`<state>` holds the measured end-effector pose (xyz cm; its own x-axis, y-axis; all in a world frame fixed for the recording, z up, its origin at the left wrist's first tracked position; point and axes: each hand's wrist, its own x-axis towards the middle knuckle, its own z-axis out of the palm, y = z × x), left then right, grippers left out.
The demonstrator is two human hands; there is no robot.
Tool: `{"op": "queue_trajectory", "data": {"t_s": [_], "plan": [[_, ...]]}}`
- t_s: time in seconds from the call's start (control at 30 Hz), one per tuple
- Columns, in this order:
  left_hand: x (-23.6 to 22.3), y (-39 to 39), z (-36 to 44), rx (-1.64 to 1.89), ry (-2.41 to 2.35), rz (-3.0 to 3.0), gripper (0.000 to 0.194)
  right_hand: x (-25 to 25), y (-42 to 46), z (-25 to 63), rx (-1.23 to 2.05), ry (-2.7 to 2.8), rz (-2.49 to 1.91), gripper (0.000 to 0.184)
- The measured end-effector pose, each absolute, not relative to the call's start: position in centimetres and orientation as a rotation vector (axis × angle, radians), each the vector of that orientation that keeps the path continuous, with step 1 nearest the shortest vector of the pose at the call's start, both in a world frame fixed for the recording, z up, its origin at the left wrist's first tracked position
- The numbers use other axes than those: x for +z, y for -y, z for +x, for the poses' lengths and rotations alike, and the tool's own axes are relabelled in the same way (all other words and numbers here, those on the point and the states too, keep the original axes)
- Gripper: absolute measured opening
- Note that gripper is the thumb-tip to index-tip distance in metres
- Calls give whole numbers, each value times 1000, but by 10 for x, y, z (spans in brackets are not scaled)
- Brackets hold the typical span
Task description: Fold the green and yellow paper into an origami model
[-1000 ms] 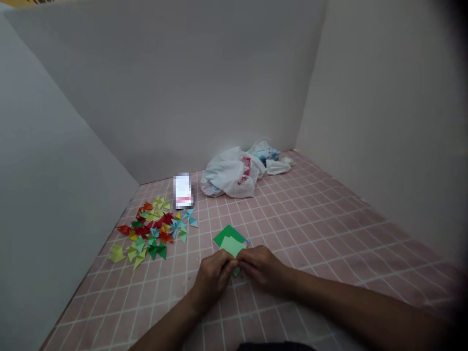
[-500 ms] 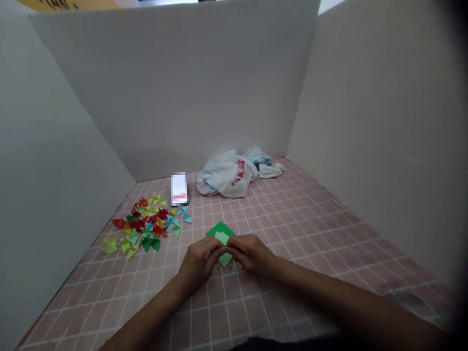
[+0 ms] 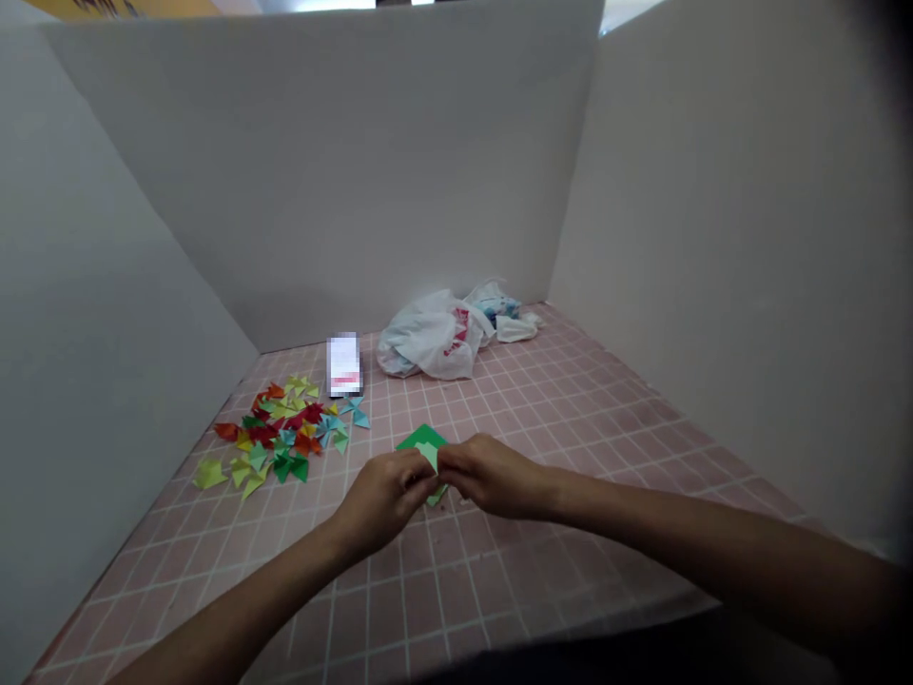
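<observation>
My left hand [image 3: 386, 493] and my right hand [image 3: 491, 476] meet at the near middle of the tiled surface. Between their closed fingertips is a small piece of light green paper [image 3: 429, 451], pinched from both sides. How it is folded is mostly hidden by the fingers. Just beneath and beyond it lies a darker green sheet of paper [image 3: 423, 435], one corner pointing away from me. To the left is a loose pile of folded paper pieces [image 3: 291, 425] in yellow, red, orange, blue and green.
A phone [image 3: 344, 365] with a lit, blurred screen stands behind the pile. White plastic bags [image 3: 428, 335] lie crumpled near the back wall [image 3: 342, 171]. Grey-white panels enclose the pink tiled surface [image 3: 542, 580] at left, back and right.
My right hand has risen slightly, and the light green paper looks lifted and tilted between my fingertips. The whole view has shifted a little.
</observation>
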<state>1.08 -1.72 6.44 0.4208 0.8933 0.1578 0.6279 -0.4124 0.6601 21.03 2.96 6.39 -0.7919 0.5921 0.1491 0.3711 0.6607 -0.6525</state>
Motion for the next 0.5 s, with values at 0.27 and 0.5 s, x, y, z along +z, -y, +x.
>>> {"op": "queue_trajectory", "data": {"t_s": [0.27, 0.5], "plan": [[93, -32, 11, 1292, -1275, 1548, 27, 90, -81, 173, 1423, 1708, -640, 26], [90, -70, 9, 1482, -1201, 1387, 28, 82, -116, 154, 1564, 1498, -541, 23]]}}
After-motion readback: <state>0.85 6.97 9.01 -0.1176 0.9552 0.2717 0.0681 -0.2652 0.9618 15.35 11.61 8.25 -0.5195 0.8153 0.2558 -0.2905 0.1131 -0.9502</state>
